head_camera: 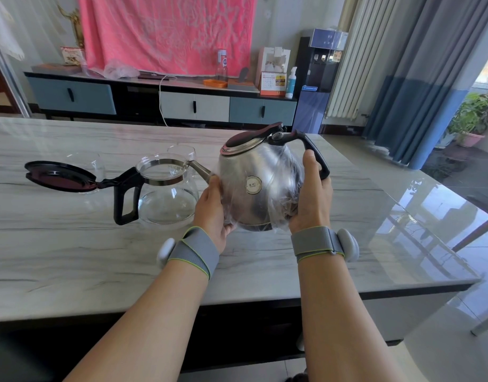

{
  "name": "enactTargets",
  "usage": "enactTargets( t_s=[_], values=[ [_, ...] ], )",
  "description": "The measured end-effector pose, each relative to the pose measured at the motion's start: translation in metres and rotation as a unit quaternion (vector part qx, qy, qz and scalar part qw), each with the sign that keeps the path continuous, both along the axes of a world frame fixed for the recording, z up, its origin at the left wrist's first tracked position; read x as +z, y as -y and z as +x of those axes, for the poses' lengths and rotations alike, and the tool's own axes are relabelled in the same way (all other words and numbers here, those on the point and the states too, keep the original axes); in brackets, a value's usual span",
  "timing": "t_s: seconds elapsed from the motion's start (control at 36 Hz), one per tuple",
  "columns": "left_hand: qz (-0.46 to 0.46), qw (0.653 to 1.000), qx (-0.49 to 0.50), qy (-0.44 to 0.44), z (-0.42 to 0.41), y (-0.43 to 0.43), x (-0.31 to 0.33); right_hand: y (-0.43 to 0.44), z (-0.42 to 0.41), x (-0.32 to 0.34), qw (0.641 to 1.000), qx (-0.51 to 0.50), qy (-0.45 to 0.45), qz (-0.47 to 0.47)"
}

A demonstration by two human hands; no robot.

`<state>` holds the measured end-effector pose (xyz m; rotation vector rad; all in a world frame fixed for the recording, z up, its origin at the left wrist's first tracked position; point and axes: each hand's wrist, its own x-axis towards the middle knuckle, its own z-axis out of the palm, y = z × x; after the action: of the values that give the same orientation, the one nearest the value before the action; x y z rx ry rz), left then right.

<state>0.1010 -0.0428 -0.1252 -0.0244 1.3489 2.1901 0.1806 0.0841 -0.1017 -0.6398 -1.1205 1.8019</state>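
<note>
**A:** Where's the kettle just now?

**B:** The kettle (254,186) is tipped between my hands over the counter (72,257), just right of the glass pot (168,199). I can't tell whether its base is clear of the stone. My left grip (214,210) is curled round the spout side with the thumb on the front. My right grip (310,194) cups the other side, thumb up beside the handle (317,155). Both hold the belly, not the handle.

**A:** So what worries you?

**B:** The plastic film (288,172) wrapped round it. It's loose and crinkled, so I reckon my palms could slide on it and the steel could turn inside.

**A:** And if it slips?

**B:** The spout (201,169) points at the glass pot's rim, very near it. A lurch left could knock the glass, or the cups (182,153) behind it. The pot's lid (58,176) hangs open, so it may tip easily. Straight down, the kettle would hit hard stone.
</note>
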Motion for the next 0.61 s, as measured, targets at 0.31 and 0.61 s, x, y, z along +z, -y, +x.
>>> enactTargets(
  t_s=[0.31,0.61],
  values=[
    [-0.004,1.000,0.002,0.002,-0.0008,-0.0011,-0.0002,0.0033,0.0003,0.0024,1.000,0.002,0.002,0.005],
    [-0.002,1.000,0.000,0.006,-0.0005,-0.0003,0.0000,0.0019,0.0004,0.0011,1.000,-0.004,0.001,0.007]
  ],
)
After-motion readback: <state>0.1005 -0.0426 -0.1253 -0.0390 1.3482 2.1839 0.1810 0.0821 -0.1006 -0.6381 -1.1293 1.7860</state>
